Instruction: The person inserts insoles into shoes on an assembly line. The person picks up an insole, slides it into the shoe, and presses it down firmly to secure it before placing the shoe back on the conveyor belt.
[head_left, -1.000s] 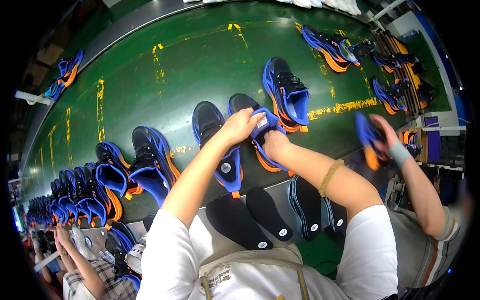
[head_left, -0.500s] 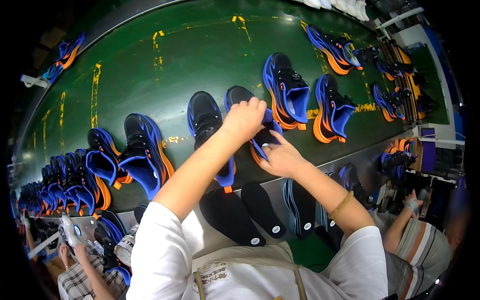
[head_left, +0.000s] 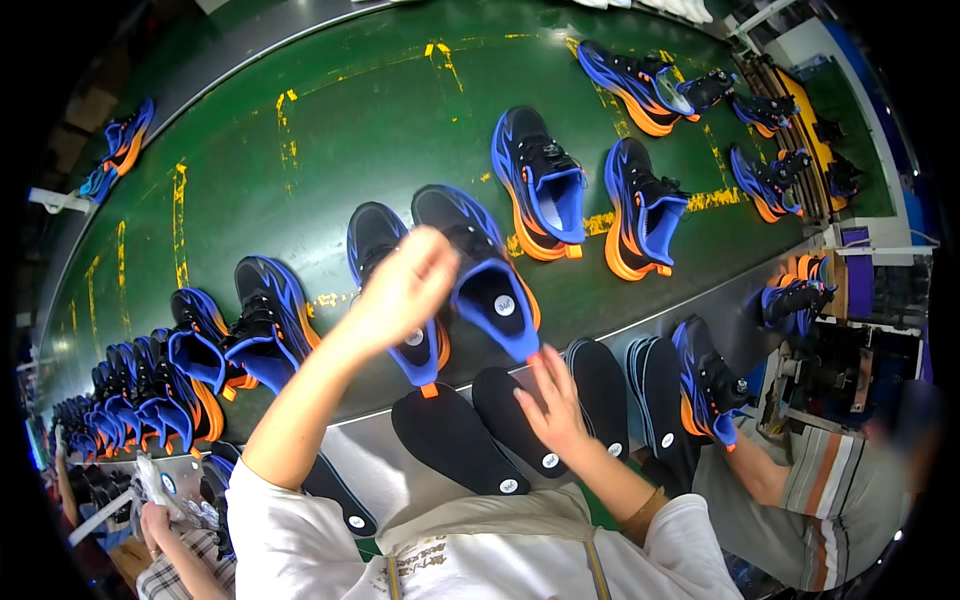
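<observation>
Hovering over two shoes near the middle of the frame, the left hand (head_left: 412,288) is showing blurred, its fingers curling close together; whether they are touching or holding anything, I cannot tell. Just below the centre, the right hand (head_left: 557,408) is spreading its fingers apart, one tip lying at the orange heel tab (head_left: 533,354) of the right-hand shoe (head_left: 490,315). That shoe is pointing its black toe up the frame on the green table (head_left: 330,140), showing a bright blue collar, an orange sole edge and a round white sticker (head_left: 504,306) inside. The left-hand shoe (head_left: 376,230) is standing beside it, partly hidden by the left hand. Black insoles (head_left: 440,440) are lying along the lower middle.
</observation>
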